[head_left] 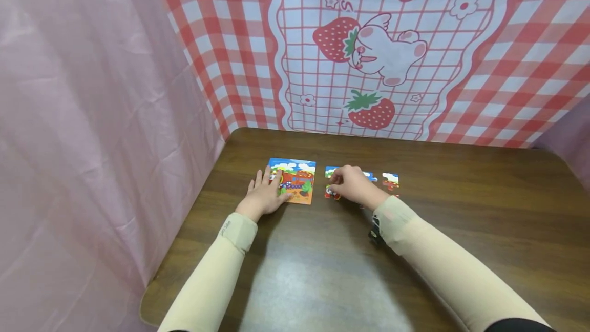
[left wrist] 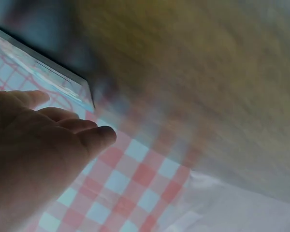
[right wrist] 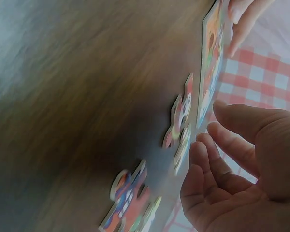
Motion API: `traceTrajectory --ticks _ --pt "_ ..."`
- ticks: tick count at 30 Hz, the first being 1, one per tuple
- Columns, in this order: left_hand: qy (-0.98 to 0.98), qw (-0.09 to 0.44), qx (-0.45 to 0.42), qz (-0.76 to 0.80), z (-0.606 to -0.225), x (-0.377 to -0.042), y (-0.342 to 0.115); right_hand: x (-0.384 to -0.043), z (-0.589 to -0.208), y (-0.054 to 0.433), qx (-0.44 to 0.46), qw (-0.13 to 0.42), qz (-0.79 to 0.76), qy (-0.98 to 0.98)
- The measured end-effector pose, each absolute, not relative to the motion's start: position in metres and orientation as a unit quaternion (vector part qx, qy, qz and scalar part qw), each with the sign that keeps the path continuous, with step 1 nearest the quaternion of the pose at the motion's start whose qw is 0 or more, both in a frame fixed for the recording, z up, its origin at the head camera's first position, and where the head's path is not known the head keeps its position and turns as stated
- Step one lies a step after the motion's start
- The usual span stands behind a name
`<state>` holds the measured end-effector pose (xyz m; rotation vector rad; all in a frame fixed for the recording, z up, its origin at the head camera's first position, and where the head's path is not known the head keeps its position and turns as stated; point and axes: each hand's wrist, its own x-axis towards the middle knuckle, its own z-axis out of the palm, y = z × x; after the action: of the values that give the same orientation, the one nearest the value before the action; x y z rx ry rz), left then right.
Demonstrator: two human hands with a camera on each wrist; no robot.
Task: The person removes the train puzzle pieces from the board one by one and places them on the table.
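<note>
Fingers spread, my left hand rests on the left part of a colourful picture card on the table. To the card's right, my right hand hovers over jigsaw pieces, its fingers loosely bent. In the right wrist view nothing shows between the thumb and fingertips. Just below those fingertips lies a red and white jigsaw piece, beside a paler piece. A blue-topped piece shows behind the hand in the head view. The right hand and wrist partly cover other pieces.
A separate jigsaw piece lies right of the right hand. More pieces lie near the wrist. The brown wooden table ends at a checked strawberry cloth behind and a pink curtain at left.
</note>
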<state>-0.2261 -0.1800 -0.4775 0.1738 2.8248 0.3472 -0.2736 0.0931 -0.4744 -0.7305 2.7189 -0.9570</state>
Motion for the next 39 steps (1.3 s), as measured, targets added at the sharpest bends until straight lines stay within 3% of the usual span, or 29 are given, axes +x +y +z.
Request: traceTrajectory --ticks 20,39 --pt "0.971 0.200 0.045 0.126 -0.513 -0.257 -0.193 -0.277 -0.469 0.016 -0.287 0.129 -0.240 0.918" --pt "0.967 0.225 0.033 0.115 -0.508 -0.256 -0.191 -0.279 -0.466 0.000 -0.254 0.137 -0.221 0.932"
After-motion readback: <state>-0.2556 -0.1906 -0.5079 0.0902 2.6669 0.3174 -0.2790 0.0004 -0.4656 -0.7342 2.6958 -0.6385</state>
